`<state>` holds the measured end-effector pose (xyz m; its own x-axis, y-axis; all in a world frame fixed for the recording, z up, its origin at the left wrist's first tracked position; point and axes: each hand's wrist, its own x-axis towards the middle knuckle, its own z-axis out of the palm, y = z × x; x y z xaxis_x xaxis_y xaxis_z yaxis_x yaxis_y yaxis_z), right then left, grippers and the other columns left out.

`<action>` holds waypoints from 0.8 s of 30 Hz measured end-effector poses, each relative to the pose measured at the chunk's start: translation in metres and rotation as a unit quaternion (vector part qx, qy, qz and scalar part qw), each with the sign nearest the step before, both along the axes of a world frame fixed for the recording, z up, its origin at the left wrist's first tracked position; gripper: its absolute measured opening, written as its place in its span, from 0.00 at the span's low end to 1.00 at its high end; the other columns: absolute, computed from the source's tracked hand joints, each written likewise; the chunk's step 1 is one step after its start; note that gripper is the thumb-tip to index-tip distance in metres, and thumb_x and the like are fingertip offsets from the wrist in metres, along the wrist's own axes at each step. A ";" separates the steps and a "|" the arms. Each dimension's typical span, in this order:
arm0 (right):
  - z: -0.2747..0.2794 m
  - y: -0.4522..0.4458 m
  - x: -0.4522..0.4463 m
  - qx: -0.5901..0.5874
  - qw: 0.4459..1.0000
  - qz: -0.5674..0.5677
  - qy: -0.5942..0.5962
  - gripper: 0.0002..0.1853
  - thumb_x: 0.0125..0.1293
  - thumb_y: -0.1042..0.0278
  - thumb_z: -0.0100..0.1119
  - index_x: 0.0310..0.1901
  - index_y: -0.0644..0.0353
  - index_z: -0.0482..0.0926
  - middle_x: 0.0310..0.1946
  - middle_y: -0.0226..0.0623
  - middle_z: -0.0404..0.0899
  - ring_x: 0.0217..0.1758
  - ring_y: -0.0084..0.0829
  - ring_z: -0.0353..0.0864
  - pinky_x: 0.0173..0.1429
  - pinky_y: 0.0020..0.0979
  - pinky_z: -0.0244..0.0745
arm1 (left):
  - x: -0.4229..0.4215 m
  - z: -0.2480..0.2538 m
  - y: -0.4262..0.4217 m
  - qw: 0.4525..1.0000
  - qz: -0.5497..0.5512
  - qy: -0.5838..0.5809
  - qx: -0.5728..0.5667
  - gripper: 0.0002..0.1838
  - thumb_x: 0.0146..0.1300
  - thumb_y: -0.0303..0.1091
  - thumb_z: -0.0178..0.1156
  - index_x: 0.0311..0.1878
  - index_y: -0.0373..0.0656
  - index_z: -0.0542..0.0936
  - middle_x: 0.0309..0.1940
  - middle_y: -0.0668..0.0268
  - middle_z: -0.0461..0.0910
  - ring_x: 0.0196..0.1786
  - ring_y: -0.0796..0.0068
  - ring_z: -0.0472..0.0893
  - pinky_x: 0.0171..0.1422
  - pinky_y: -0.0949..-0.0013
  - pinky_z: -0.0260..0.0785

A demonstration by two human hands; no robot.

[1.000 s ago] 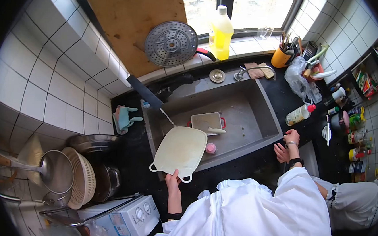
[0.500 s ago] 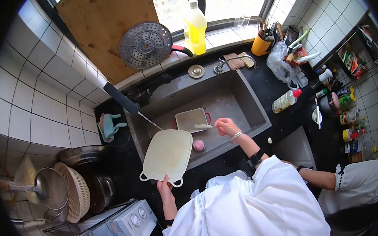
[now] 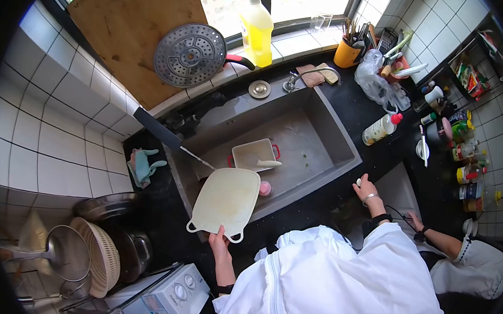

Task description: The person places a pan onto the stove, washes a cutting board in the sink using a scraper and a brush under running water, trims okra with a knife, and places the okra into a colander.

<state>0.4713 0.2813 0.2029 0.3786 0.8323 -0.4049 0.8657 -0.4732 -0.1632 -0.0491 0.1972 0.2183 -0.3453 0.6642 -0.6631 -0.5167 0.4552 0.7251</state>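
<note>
My left hand point(image 3: 219, 244) grips a pale cutting board point(image 3: 227, 197) by its lower edge, between two loop handles. The board is tilted over the sink's point(image 3: 314, 182) left front part. My right hand point(image 3: 368, 191) is at the counter right of the sink, its fingertips around a small white piece point(image 3: 359, 182), whose kind I cannot make out. In the sink sit a cream rectangular dish with red handles point(image 3: 245, 156), a white utensil point(image 3: 270, 164) lying across it, and a small pink-topped item point(image 3: 265, 188), partly behind the board.
A black faucet point(image 3: 158, 129) runs water toward the board's top edge. Right of the sink stands a red-capped bottle point(image 3: 382, 129). A yellow liquid bottle point(image 3: 256, 32) is on the sill; teal gloves point(image 3: 142, 167) lie left. A co-worker's hand point(image 3: 416, 222) is at the right.
My right hand has moved from above the sink to the right, onto the small white piece on the counter. The board has shifted slightly; my left hand still holds it.
</note>
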 end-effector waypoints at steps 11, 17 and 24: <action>0.017 0.083 -0.089 0.051 0.816 -0.114 0.565 0.14 0.65 0.55 0.46 0.26 0.55 0.68 0.14 0.31 0.66 0.11 0.21 0.58 0.15 0.27 0.50 | -0.005 -0.002 -0.005 1.000 0.015 0.011 -0.005 0.17 0.67 0.32 0.52 0.57 0.40 0.71 0.46 0.63 0.78 0.44 0.70 0.80 0.40 0.67 0.73; 0.083 0.164 -0.314 -0.188 0.601 -0.055 0.775 0.16 0.60 0.55 0.43 0.19 0.54 0.63 0.25 0.27 0.66 0.26 0.21 0.62 0.28 0.22 0.59 | -0.004 -0.007 -0.005 0.999 0.045 0.009 0.007 0.15 0.67 0.31 0.54 0.54 0.37 0.73 0.43 0.62 0.80 0.40 0.71 0.82 0.39 0.70 0.76; 0.059 0.207 -0.472 -0.244 0.470 -0.131 0.838 0.09 0.71 0.64 0.45 0.39 0.59 0.73 0.25 0.27 0.71 0.20 0.20 0.66 0.22 0.19 0.61 | -0.001 -0.005 -0.007 0.997 0.075 0.001 0.018 0.16 0.66 0.32 0.55 0.56 0.38 0.73 0.44 0.63 0.80 0.42 0.72 0.82 0.40 0.70 0.76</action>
<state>-0.0006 0.4881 0.2623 -0.7499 0.4985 -0.4349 -0.3832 -0.8632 -0.3286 -0.0500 0.1904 0.2134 -0.4441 0.6275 -0.6395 -0.5757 0.3471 0.7403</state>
